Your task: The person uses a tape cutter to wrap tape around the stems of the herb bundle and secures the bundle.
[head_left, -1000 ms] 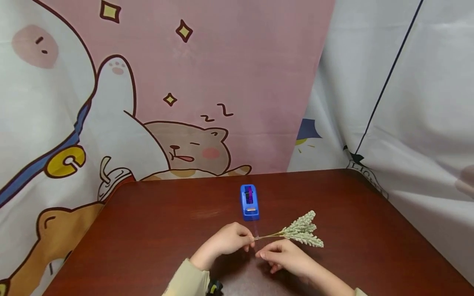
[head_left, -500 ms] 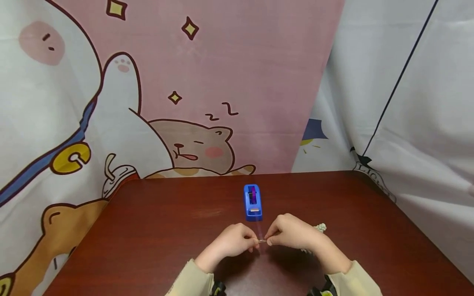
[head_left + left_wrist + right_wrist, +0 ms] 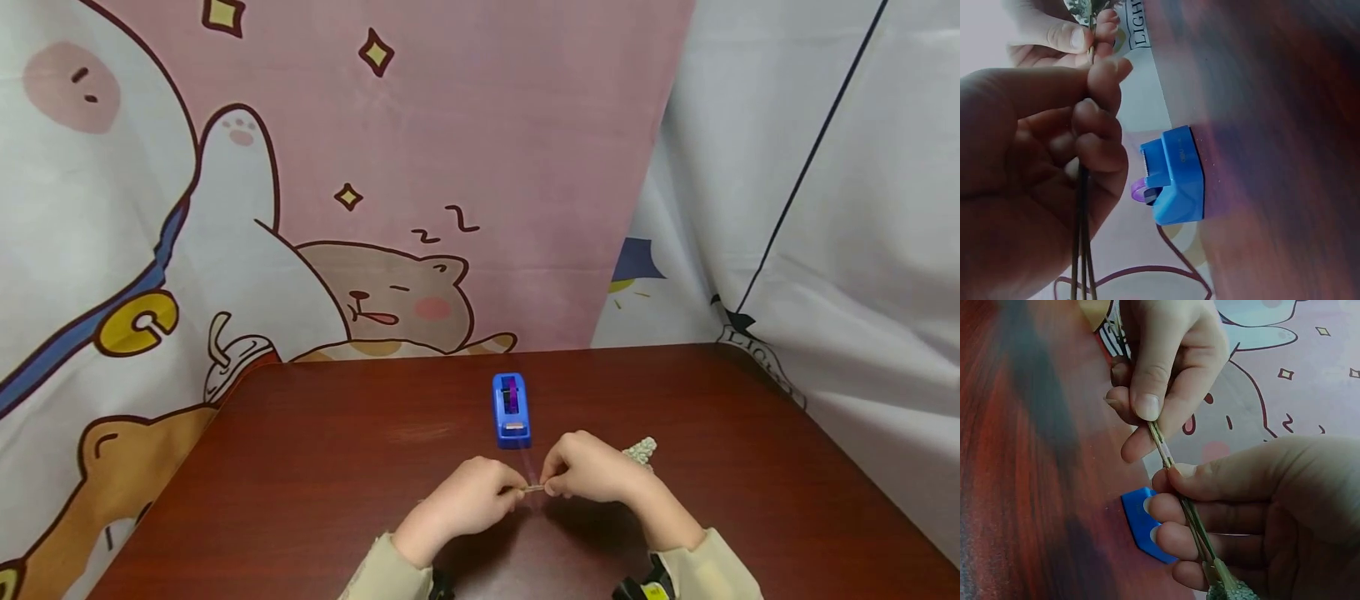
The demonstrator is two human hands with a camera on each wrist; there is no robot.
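Note:
The left hand (image 3: 474,497) pinches several thin stems (image 3: 1084,231) between thumb and fingers; their lower ends hang past the palm in the left wrist view. Close beside it, the right hand (image 3: 592,468) pinches the same stems (image 3: 1161,445) nearer the flower heads. A short stretch of stem shows between the two hands, with a pale, shiny strip on it in the right wrist view. Pale green flower heads (image 3: 641,451) stick out behind the right hand. Just beyond the hands stands a blue tape dispenser (image 3: 512,433) with a purple roll.
The dark red-brown table (image 3: 337,450) reaches back to a printed cartoon cloth (image 3: 525,167). White cloth (image 3: 840,233) hangs on the right side. A faint translucent purplish strip (image 3: 528,463) runs between the dispenser and the hands.
The right hand has moved up from below the stems and now pinches them beside the left hand, covering much of the flower heads. The left hand keeps its grip; the dispenser has not moved.

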